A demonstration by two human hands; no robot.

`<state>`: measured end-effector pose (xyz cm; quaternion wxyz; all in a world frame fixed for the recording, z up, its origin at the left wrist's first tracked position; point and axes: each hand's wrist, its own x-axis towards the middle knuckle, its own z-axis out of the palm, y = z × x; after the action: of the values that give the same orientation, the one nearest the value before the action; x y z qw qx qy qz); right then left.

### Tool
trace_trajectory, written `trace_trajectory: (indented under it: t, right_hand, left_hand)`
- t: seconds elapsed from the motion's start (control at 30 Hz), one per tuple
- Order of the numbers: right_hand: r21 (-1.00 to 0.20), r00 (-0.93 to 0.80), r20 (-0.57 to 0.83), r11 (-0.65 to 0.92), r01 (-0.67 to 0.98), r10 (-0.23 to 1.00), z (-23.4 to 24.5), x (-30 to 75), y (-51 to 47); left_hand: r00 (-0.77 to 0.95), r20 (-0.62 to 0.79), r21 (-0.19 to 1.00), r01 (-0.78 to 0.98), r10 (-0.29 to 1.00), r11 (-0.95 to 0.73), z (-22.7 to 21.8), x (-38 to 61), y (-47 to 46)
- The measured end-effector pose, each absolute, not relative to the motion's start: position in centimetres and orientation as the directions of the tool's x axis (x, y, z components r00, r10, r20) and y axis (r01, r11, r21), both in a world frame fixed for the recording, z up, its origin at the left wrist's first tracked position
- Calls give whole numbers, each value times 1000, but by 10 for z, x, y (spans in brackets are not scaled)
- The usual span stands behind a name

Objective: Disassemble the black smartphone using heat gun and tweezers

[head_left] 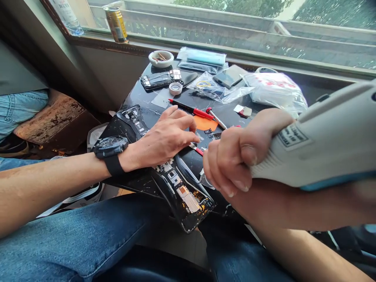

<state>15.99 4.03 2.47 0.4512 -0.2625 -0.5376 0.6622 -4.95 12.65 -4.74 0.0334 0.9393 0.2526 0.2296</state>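
My left hand, with a black watch on the wrist, is above an opened black phone and hides its middle. Thumb and index fingertip nearly meet; anything pinched there is too small to make out. Circuit board, shields and copper-coloured parts show in the phone, whose lower end reaches past the table edge. A thin red-handled tool lies just beyond my left thumb. My right hand is wrapped around a bulky light-grey tool with a blue edge and a label. The tool's far end is outside the view.
On the dark table are a red-and-black pen, an orange piece, a tape roll, another opened phone, an ashtray and plastic bags. A can stands on the windowsill.
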Motion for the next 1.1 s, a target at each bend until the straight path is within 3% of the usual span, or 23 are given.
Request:
trace_trajectory:
  t: [0.1, 0.2, 0.4, 0.53, 0.7, 0.83, 1.1]
  right_hand:
    - [-975, -358, 102, 22, -220, 928, 30, 149, 46]
    - [-963, -303, 115, 31, -267, 946, 30, 149, 49]
    - [-949, -510, 3, -159, -274, 860, 27, 160, 43]
    - [-949, -531, 68, -110, -296, 845, 26, 161, 40]
    - [-961, -494, 154, 13, -278, 856, 21, 160, 40]
    - [-903, -345, 236, 73, -424, 908, 12, 153, 42]
    - [-932, -261, 14, -82, -353, 965, 27, 145, 45]
  left_hand:
    - [769, 380, 152, 496, 514, -855, -41, -57, 127]
    - [804, 361, 131, 459, 473, -879, -28, -71, 122]
    - [936, 216, 228, 228, 278, -946, -10, -89, 90]
    - [975, 124, 260, 148, 185, -954, -24, -85, 75]
    - [965, 169, 224, 159, 199, -962, -45, -82, 79]
    - [964, 195, 157, 151, 181, -976, -50, -85, 85]
    - [942, 204, 95, 251, 266, -963, -57, -98, 97]
